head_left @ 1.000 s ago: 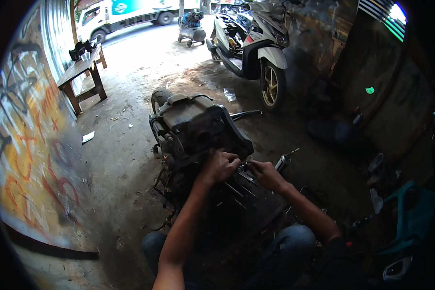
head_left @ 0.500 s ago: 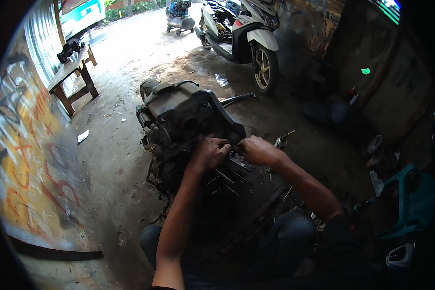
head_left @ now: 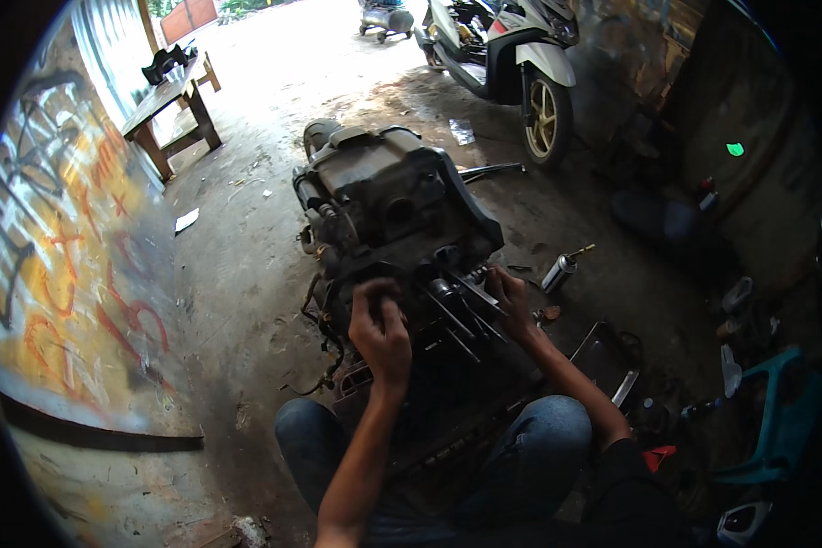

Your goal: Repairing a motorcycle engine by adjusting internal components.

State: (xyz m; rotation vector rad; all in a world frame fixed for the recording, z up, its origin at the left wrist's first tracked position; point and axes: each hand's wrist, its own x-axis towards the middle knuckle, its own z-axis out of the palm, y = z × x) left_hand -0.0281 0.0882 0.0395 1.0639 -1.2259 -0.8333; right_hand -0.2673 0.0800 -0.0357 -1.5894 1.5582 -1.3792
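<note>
A grimy, dark engine assembly [head_left: 374,178] with a boxy cover stands on the floor in front of my knees. Several long metal rods [head_left: 461,331] stick out toward me from its near side. My left hand [head_left: 381,338] is just left of the rods, with its fingers curled in and partly blurred; whatever they may hold is hidden. To the right of the rods, my right hand [head_left: 513,306] has its fingers pinched together at the engine's near right side. Shadow hides what is in its fingertips.
A spray can [head_left: 559,272] stands right of the engine, with a metal tray [head_left: 612,365] nearer me. A white scooter [head_left: 521,68] is parked beyond. A wooden bench [head_left: 169,105] lines the left wall, and a teal plastic chair [head_left: 781,411] is at right.
My left hand has drawn back from the engine toward me. My right hand has come lower, beside the rods. The view has shifted, so the engine and scooter appear further right.
</note>
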